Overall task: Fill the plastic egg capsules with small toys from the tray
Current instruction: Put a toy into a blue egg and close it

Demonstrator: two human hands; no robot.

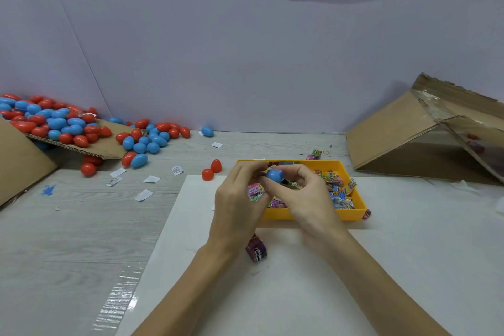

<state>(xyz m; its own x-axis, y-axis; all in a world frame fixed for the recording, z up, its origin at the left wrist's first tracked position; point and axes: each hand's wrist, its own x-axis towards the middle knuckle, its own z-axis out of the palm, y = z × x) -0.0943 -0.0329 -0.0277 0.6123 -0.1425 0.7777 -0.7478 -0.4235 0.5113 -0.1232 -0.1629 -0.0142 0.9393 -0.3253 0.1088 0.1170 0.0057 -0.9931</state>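
Both hands meet above the yellow tray (351, 214) of small wrapped toys (334, 181). A blue egg capsule half (274, 175) is pinched between the fingertips of my left hand (240, 199) and my right hand (305, 196). My left hand also holds a pink wrapped toy (255, 192) against its palm. Two red capsule halves (211, 170) stand on the table left of the tray. A purple wrapped toy (256, 249) lies on the white sheet under my left wrist.
A heap of red and blue egg capsules (62, 125) spills from a cardboard flap (109, 146) at the far left. An open cardboard box (425, 139) lies at the right. Paper slips (144, 194) litter the grey table. A white sheet (272, 294) covers the near table.
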